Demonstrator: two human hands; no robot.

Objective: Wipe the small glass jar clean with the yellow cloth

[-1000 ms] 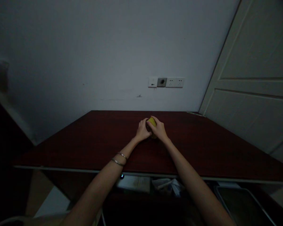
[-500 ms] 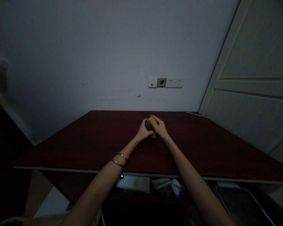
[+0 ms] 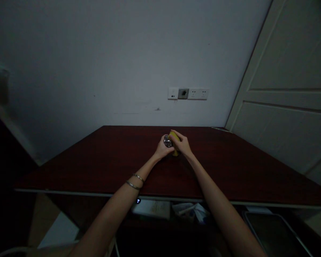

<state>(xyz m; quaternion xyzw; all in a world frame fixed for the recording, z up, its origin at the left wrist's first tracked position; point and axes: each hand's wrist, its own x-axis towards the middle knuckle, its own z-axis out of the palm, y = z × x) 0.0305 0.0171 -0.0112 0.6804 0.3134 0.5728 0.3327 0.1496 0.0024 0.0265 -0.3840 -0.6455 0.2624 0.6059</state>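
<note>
Over the middle of the dark red desk, both hands are closed around a yellow flashlight. Its round silvery face, dotted with bright specks, is turned toward me. My left hand wraps the side of that round face, thumb below it. From the other side, my right hand grips the yellow body with its fingers over the top. Part of the body shows below the fingers; the rest is hidden by the hands.
A white wall with sockets rises behind the desk, and a panelled door stands at right. Under the desktop, an open shelf holds a white box and crumpled packaging. A dark framed panel is at lower right.
The round face was dark and dull before; now it looks silvery with bright specks and is turned a little more toward me. Both hands have barely shifted.
</note>
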